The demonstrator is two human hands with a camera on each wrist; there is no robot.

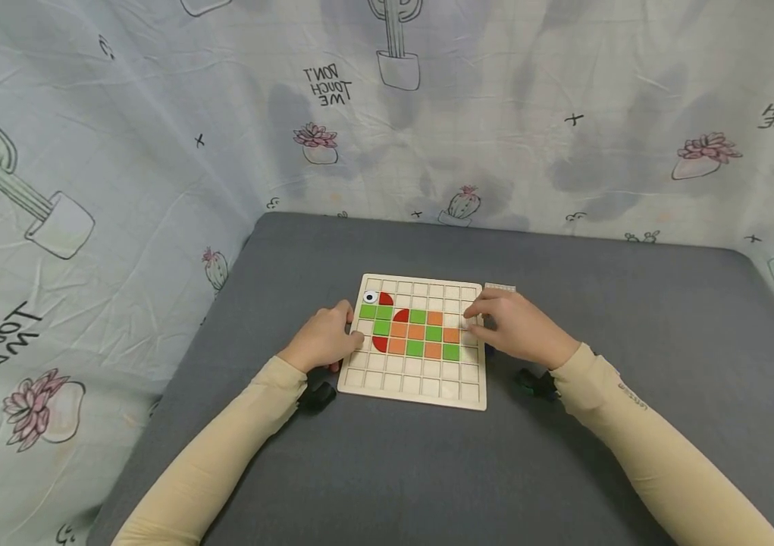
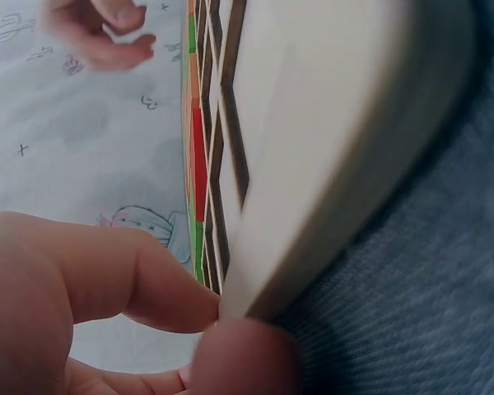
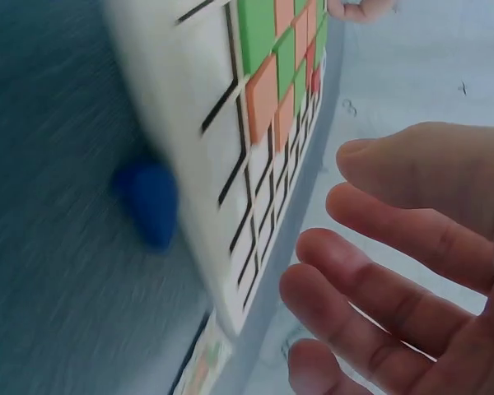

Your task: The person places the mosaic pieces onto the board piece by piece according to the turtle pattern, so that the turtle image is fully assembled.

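Note:
A square wooden grid board (image 1: 410, 387) lies on the grey cloth. Green, orange and red tiles, plus a white eye tile (image 1: 370, 297), sit in its cells and form a fish-like figure. At the board's left edge, my left hand (image 1: 321, 339) holds the rim between thumb and finger; the left wrist view shows the fingertips (image 2: 245, 354) against the rim. My right hand (image 1: 519, 326) hovers by the right edge with fingers loosely bent. In the right wrist view nothing lies between those fingers (image 3: 337, 300).
A small patterned card (image 1: 499, 287) lies beyond the board's upper right corner, partly behind the right hand. Beside the board a small blue piece (image 3: 148, 202) rests on the cloth. Printed fabric (image 1: 496, 98) hangs around the table (image 1: 387, 470).

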